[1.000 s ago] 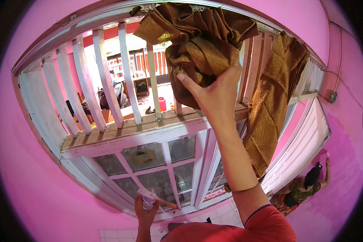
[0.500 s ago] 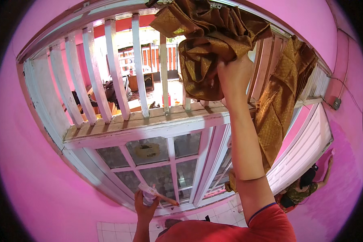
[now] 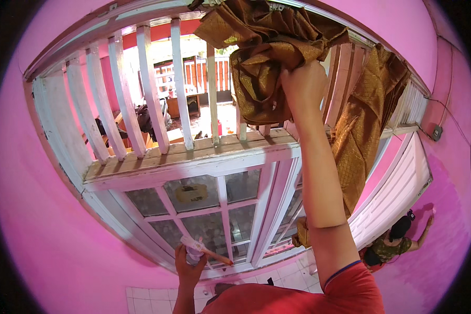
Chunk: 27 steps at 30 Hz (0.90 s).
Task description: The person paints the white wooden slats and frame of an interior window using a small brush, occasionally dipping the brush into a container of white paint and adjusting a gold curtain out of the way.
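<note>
Right grip (image 3: 304, 86) clenches bundled gold-brown fabric curtain (image 3: 264, 63) — rightmost length (image 3: 363, 125) hangs loose; left grip (image 3: 190, 273) pinches pale cup (image 3: 193, 258) with wooden-handled brush (image 3: 214, 255).

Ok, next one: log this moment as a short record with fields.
Left hand: holding a small pale container, with a wooden-handled brush across its top
Right hand: raised, gripping bunched shiny brown-gold cloth; fingertips hidden
Hanging to its right: long brown-gold cloth length
Behind: upright white-painted wooden slats above white-framed glass panes
Far right: co-worker in patterned top, one arm raised toward the pink wall
</note>
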Tool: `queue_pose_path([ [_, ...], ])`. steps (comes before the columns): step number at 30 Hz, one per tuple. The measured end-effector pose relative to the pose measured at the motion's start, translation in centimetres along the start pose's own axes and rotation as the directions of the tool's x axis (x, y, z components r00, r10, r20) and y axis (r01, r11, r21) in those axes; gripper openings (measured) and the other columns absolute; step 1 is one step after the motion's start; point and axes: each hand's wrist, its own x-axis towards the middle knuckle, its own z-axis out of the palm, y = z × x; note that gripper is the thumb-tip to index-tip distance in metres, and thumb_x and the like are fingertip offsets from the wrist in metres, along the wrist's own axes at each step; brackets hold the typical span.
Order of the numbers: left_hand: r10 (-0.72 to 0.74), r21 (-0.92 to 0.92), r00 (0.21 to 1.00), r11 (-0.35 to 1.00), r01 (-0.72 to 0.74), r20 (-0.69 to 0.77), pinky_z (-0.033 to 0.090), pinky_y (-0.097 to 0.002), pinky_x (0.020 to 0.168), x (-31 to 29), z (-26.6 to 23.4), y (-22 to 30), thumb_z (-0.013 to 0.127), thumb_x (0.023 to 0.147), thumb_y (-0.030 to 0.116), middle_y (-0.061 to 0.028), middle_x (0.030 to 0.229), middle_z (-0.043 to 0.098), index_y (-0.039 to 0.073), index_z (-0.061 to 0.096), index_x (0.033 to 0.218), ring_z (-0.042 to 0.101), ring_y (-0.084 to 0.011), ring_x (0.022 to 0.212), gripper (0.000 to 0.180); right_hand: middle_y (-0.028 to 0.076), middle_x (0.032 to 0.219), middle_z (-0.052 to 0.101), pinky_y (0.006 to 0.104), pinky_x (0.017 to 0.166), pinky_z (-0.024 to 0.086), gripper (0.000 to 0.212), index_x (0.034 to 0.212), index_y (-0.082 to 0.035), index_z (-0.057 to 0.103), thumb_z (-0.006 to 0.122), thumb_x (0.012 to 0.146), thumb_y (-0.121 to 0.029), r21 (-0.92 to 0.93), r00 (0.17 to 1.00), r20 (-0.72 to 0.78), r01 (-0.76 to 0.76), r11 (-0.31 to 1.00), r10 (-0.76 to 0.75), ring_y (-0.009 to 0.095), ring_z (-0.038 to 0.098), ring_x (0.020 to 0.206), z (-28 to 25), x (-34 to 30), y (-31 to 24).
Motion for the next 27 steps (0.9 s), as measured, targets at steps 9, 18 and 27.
queue_pose_path([
  [9,0.007,-0.031,1.000,1.000,-0.007,0.008,0.050,-0.0431,0.092,0.1,0.2,0.2,0.092,0.070,0.015,-0.0218,0.124,0.055,-0.007,0.058,0.124,0.060,-0.0379,0.110,0.067,0.029,0.078,0.069,0.0521,0.073,0.057,0.026,0.080,0.008,0.069,0.081,0.073,-0.013,0.071,1.000,0.007,0.018,0.997,-0.018,0.047,0.070,0.078,-2.2,0.9,0.5],
  [18,-0.097,-0.078,0.994,0.992,0.101,0.052,0.050,-0.0432,0.095,0.0,0.1,0.1,0.093,0.070,0.017,-0.0220,0.124,0.056,-0.008,0.058,0.122,0.060,-0.0382,0.111,0.067,0.031,0.081,0.069,0.0503,0.073,0.057,0.027,0.082,0.010,0.069,0.079,0.076,-0.014,0.188,0.999,-0.043,0.039,0.981,-0.031,0.048,0.070,0.081,-3.0,1.4,1.5],
  [27,-0.054,-0.002,0.998,0.999,0.054,0.028,0.050,-0.0436,0.095,0.0,-0.2,0.2,0.093,0.071,0.018,-0.0239,0.124,0.056,-0.009,0.057,0.123,0.060,-0.0398,0.112,0.069,0.015,0.107,0.077,0.0372,0.090,0.054,0.037,0.117,-0.002,0.071,0.076,0.086,-0.023,0.190,0.994,-0.103,0.060,0.980,-0.041,0.026,0.073,0.103,-9.0,3.1,0.7],
])
